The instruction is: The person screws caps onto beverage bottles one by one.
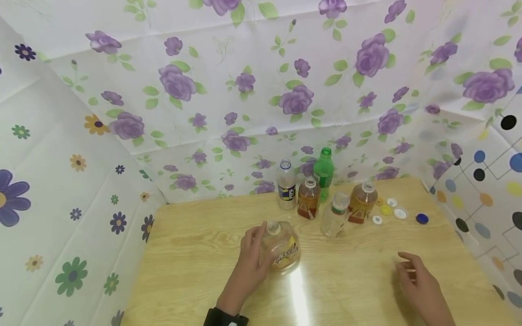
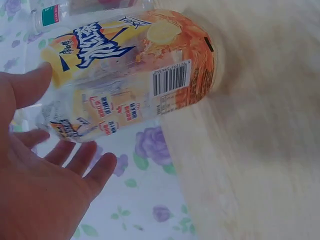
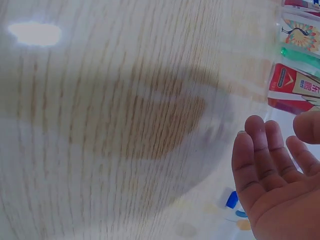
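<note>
A clear wide plastic bottle without a cap stands upright on the table, its yellow and orange drink label showing in the left wrist view. Around its left side is my left hand, fingers spread and relaxed. In that wrist view the thumb meets the bottle's shoulder, while several fingertips stay apart from it. My right hand hovers over the table's right part, holding nothing, fingers loosely bent. Nearest to it lie loose bottle caps, including a blue cap.
Behind stand a clear bottle with a blue rim, a green bottle, two bottles with brownish labels and a clear bottle. White caps and a yellow cap lie at right. Flowered sheets wall the table.
</note>
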The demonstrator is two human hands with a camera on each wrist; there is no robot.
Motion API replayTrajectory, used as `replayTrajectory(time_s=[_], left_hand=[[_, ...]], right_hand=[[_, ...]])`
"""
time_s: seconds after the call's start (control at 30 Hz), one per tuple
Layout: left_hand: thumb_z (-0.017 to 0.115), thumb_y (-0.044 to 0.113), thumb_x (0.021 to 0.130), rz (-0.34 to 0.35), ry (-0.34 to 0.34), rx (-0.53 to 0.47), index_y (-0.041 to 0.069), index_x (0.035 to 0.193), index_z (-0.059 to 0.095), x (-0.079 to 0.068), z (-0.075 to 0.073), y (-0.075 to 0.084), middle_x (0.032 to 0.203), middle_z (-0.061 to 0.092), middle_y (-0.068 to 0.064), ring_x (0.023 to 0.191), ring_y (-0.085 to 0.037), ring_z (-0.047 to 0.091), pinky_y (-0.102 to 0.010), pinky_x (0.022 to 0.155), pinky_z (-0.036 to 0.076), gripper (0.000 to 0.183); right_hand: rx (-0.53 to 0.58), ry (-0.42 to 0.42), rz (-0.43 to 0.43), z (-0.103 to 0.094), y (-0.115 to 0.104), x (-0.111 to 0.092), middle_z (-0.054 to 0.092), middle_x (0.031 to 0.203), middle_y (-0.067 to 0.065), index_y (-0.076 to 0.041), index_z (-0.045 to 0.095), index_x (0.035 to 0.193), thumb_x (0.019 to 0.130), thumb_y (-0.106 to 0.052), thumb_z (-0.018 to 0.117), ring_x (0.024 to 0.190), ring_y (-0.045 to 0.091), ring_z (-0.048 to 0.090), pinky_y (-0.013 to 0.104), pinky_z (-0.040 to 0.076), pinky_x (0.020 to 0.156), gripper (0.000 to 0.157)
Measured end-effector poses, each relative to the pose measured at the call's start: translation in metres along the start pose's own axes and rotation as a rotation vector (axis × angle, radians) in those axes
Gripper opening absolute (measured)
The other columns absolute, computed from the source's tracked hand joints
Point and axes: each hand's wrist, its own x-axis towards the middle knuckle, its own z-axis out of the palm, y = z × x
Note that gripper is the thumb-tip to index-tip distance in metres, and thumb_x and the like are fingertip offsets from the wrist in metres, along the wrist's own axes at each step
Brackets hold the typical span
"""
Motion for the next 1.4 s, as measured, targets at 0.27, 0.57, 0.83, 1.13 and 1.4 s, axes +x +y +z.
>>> replayTrajectory(time_s=[0.27, 0.57, 0.83, 1.13, 1.4], left_hand=[[0.063, 0.032, 0.109, 0.046, -0.008, -0.021, 0.011, 0.168, 0.023, -0.014, 0.007, -0.004, 0.168, 0.024, -0.018, 0.15, -0.044, 0.028, -0.07, 0.113, 0.038, 0.074], [0.068, 0.032, 0.104, 0.027, 0.065, 0.001, 0.013, 0.17, 0.019, -0.02, 0.02, -0.001, 0.173, 0.024, -0.013, 0.154, -0.036, 0.03, -0.067, 0.117, 0.033, 0.084], [0.077, 0.02, 0.098, 0.043, 0.101, 0.003, 0.005, 0.166, 0.025, -0.019, 0.027, 0.002, 0.169, 0.029, -0.018, 0.152, -0.038, 0.034, -0.059, 0.117, 0.037, 0.088], [0.077, 0.009, 0.095, 0.009, 0.049, -0.018, 0.008, 0.167, 0.02, -0.026, 0.027, 0.01, 0.168, 0.027, -0.017, 0.154, -0.038, 0.03, -0.055, 0.12, 0.033, 0.092], [0.074, 0.007, 0.098, 0.029, 0.02, -0.027, 0.007, 0.168, 0.016, -0.03, 0.029, 0.014, 0.168, 0.024, -0.02, 0.155, -0.04, 0.027, -0.057, 0.12, 0.031, 0.091]], right_hand=[[0.002, 0.015, -0.035, 0.0, -0.004, 0.008, 0.059, 0.133, 0.028, 0.002, 0.04, 0.154, 0.116, -0.028, 0.043, 0.113, 0.046, 0.064, 0.047, 0.06, 0.081, 0.049], [-0.041, -0.015, -0.073, -0.002, -0.009, 0.042, 0.053, 0.133, 0.034, 0.011, 0.037, 0.153, 0.114, -0.018, 0.042, 0.115, 0.051, 0.061, 0.065, 0.054, 0.09, 0.049], [-0.058, -0.012, -0.134, -0.013, -0.003, 0.074, 0.046, 0.135, 0.038, 0.011, 0.037, 0.153, 0.113, -0.017, 0.044, 0.112, 0.054, 0.057, 0.067, 0.053, 0.087, 0.05], [-0.101, 0.002, -0.225, -0.012, -0.002, 0.099, 0.042, 0.138, 0.043, 0.016, 0.039, 0.15, 0.11, -0.009, 0.051, 0.113, 0.059, 0.056, 0.071, 0.05, 0.091, 0.049], [-0.135, -0.038, -0.212, -0.013, -0.016, 0.113, 0.039, 0.147, 0.043, 0.017, 0.037, 0.152, 0.108, -0.008, 0.051, 0.126, 0.061, 0.048, 0.075, 0.04, 0.103, 0.052]])
